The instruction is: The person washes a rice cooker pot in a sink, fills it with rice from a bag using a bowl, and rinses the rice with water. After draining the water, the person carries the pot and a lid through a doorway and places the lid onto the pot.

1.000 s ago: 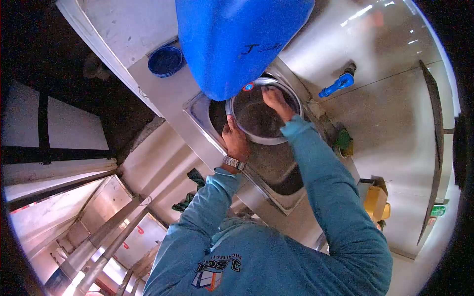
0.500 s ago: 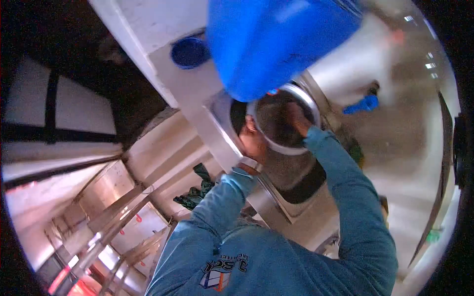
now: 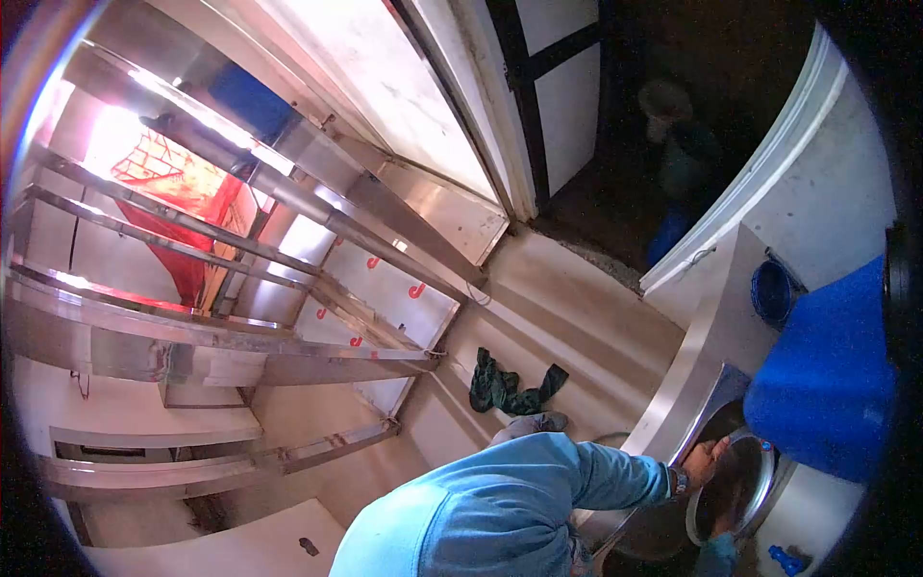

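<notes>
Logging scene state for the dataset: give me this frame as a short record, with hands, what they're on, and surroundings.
left_hand: hand on the pot's rim; exact grip unclear
left_wrist: watch
right_hand: hand inside the pot, blurred; anything held can't be told
pot: round metal pot in the sink
sink: metal sink
near_pot: large blue container
other_blue: round blue vessel; blue tap
floor: dark green cloth
</notes>
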Motion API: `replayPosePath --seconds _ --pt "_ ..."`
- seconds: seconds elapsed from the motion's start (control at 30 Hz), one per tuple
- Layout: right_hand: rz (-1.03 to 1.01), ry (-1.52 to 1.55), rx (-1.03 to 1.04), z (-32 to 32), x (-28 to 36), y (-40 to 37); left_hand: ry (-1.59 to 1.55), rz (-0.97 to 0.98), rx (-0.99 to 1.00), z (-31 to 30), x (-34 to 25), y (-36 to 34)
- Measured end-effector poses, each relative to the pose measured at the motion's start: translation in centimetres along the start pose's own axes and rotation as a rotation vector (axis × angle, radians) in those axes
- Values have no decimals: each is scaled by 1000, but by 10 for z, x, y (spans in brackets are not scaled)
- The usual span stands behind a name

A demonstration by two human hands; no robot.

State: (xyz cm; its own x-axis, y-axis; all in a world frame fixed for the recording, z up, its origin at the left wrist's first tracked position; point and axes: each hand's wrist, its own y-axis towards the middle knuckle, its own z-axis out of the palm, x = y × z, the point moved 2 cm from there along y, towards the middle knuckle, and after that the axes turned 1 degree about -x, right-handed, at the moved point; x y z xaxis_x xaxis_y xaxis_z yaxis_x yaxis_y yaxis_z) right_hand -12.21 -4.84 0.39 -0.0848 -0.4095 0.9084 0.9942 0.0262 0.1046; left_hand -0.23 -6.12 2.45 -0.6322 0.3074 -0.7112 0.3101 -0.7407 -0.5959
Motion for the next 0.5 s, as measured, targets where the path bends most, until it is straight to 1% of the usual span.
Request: replayPosePath --seconds 0.03,0.07,0.1,0.17,0.2,0.23,0.27,0.3,0.33,0.37,0.4,0.43,0.47,0.5 --pt "4 -6 -18 5 2 14 11 -18 27 0 -2 -4" --pt "9 -14 -40 9 6 26 -71 6 -20 2 1 -4" --pt "10 -24 -51 8 7 41 -70 16 -23 1 0 3" --pt "27 -30 -105 17 10 50 85 158 -20 -2 5 3" --pt "41 -39 -179 29 14 35 88 125 24 -1 12 3" --pt "49 -56 -291 17 6 -3 158 135 -67 -5 14 4" --pt "51 -82 -434 -5 2 -25 239 148 -124 -8 15 5" --pt "62 -115 -612 -28 3 7 319 154 -143 -11 16 9" --pt "72 -149 -814 -81 13 51 404 165 -135 -13 15 14" --pt "85 -191 -998 -116 18 27 471 198 -135 -14 17 19" --pt "98 -223 -1168 -103 16 -71 535 243 -148 -14 19 23" --pt "99 -241 -1296 -125 -21 -73 598 303 -183 -13 21 25" --pt "287 -515 -1009 -133 -34 -66 377 265 -52 -12 25 24" --pt "480 -750 -662 -133 -39 -60 147 218 39 -15 23 28"
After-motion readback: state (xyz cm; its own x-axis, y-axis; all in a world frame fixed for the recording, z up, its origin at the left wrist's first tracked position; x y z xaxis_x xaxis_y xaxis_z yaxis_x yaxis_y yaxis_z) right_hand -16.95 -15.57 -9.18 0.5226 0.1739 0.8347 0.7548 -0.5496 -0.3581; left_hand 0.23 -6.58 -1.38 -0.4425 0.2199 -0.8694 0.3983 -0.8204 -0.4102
